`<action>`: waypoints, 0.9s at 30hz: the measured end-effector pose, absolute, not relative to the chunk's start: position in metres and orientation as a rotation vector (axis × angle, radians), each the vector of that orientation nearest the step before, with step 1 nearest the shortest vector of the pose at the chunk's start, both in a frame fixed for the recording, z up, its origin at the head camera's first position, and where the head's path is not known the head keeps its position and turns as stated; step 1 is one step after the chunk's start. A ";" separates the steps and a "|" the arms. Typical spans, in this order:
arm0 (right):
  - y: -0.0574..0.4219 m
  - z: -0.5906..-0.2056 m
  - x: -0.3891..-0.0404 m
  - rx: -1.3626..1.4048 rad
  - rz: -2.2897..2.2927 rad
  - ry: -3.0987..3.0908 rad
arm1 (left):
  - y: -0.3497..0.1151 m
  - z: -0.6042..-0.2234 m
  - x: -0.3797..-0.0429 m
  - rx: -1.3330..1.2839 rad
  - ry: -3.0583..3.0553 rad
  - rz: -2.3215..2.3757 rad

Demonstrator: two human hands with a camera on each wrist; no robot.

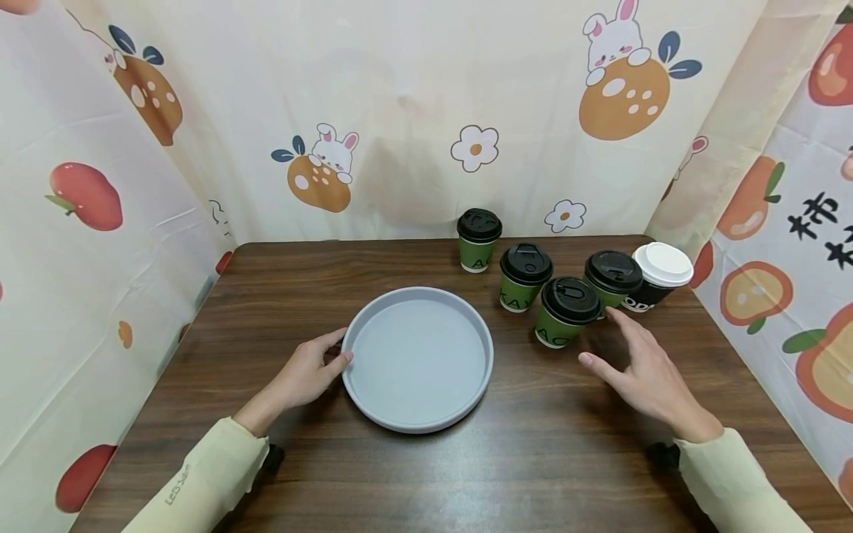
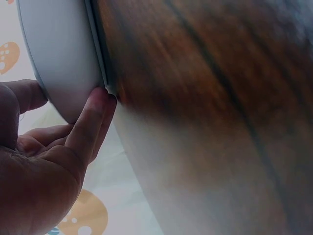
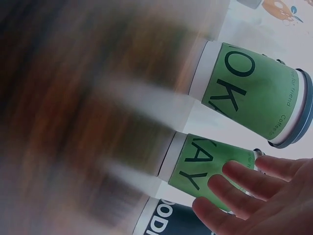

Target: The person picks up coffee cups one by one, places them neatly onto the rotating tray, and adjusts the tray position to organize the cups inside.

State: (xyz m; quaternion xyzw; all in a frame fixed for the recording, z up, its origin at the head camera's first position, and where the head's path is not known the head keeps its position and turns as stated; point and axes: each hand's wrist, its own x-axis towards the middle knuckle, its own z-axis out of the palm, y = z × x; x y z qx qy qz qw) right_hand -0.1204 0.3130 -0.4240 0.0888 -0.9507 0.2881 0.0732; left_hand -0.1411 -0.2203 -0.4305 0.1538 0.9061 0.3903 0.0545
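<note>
A round grey tray with a low rim is at the middle of the table. My left hand pinches its left edge, thumb over the rim and fingers at the outer side; the left wrist view shows the fingertips against the tray wall. Several green paper coffee cups with black lids are grouped to the right. My right hand is beside them, fingers spread and straight, close to the front green cup and the rear right green cup. In the right wrist view the fingers overlap a green cup.
Behind the right-hand group stands a black cup with a white lid. Another green cup is nearer the tray, and one more is by the back edge. Printed cloth hangs around the brown wooden table.
</note>
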 end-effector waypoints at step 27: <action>0.292 -0.420 -0.129 0.171 1.007 -2.738 | -0.221 -0.431 -0.142 0.461 2.739 1.190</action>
